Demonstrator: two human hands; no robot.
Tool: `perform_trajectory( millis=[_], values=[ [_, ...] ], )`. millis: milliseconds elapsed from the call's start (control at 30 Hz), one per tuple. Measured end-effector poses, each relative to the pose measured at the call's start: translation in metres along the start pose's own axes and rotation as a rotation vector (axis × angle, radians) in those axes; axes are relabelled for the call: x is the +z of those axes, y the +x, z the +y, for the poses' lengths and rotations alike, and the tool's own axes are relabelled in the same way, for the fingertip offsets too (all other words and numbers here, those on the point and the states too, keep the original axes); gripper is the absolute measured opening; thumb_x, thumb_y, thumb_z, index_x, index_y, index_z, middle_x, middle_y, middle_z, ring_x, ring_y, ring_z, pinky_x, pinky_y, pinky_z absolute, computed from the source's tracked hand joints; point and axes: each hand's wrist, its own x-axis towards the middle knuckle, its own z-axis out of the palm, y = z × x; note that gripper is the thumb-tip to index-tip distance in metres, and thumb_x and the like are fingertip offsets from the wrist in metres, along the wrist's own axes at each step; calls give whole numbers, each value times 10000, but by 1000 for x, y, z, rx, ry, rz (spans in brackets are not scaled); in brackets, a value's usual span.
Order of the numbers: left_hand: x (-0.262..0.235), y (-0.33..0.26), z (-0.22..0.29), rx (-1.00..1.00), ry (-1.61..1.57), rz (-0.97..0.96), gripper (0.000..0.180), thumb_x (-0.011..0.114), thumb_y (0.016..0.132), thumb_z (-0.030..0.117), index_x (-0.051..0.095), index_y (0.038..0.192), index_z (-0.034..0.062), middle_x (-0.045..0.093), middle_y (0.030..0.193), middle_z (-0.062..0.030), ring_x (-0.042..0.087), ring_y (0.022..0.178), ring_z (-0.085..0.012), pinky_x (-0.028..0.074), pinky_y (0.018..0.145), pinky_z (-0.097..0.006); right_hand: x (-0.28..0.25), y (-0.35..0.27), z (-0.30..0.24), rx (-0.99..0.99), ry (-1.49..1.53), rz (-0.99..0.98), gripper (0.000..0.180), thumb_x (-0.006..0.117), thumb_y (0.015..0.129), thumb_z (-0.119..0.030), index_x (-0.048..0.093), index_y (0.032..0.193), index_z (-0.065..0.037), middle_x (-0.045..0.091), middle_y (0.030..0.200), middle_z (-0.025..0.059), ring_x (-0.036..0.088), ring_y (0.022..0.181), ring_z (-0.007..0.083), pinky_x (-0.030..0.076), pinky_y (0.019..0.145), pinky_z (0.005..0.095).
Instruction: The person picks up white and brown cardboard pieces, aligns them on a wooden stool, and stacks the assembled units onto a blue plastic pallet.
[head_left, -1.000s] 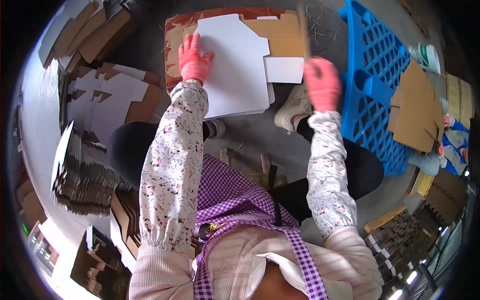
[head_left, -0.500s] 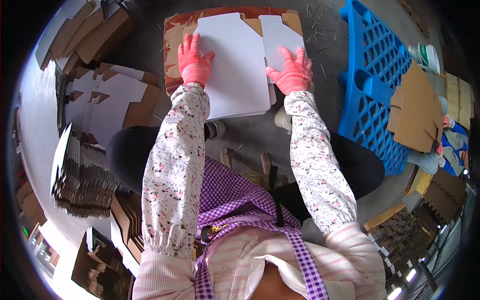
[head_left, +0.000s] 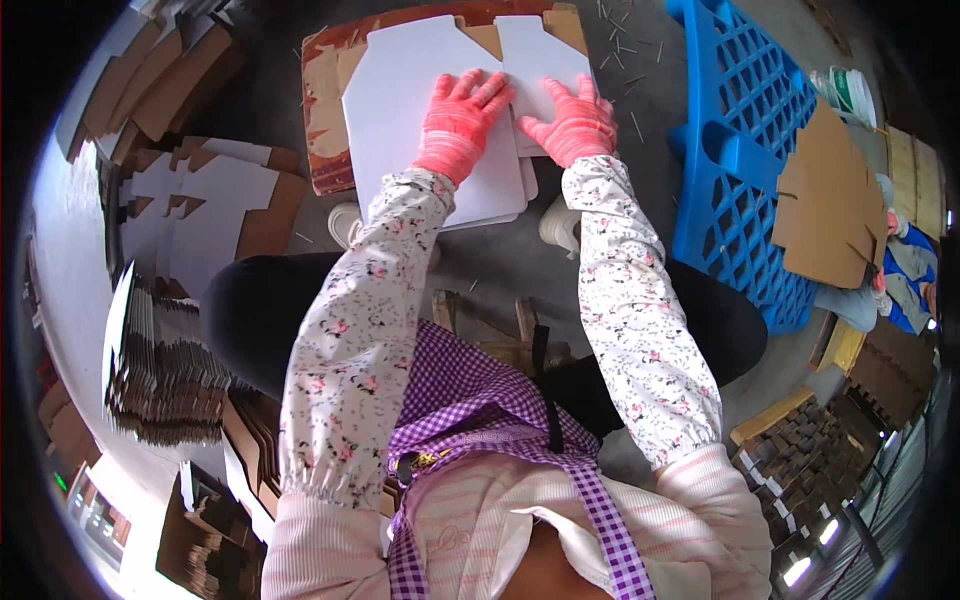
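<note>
**Both gloved hands flat on white card blanks on the floor**

Far left: we note a tall stack of flattened cardboard standing on edge, and above it a loose spread of white-and-brown die-cut blanks on the grey floor.

Centre left: a brown cardboard sheet lies on the floor and carries a pile of large white blanks. Our left hand, in a pink knit glove, lies palm down on the right part of the top blank. Grip: fingers spread and extended, pressing flat, pinching nothing.

Centre: a smaller white card piece lies at the right edge of the pile, partly overlapping it. Our right hand, also pink-gloved, rests palm down on its lower part, just beside the left hand. Grip: fingers splayed, flat, not closed on anything. Whether the two hands touch, we cannot tell.

Both forearms wear floral sleeve covers. Two pale shoes show just below the pile, one on each side.

Right: a blue plastic pallet lies on the floor, with brown cardboard pieces resting against its right side. Small nails or staples are scattered between the card pile and the pallet.
</note>
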Motion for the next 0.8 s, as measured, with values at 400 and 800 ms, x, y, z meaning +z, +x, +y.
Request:
perform_trajectory(
  millis=[400, 800],
  values=[
    [-35, 25, 10, -7, -142, -276, 455, 518, 746, -2, 545, 1173, 154, 455, 1298, -10, 410, 1197, -234, 344, 973, -362, 29, 91, 91, 37, 777, 97, 283, 676, 793, -305, 636, 791, -25, 537, 608, -2, 445, 595, 80, 401, 574, 263],
    [-21, 20, 6, -24, -170, -123, 393, 542, 732, 25, 561, 1105, 147, 489, 1233, 0, 446, 1143, -215, 380, 910, -375, 32, 72, 66, 38, 487, 203, 509, 727, 669, -426, 588, 1047, -114, 580, 1054, 170, 561, 981, 300, 442, 845, 390]
  ],
)
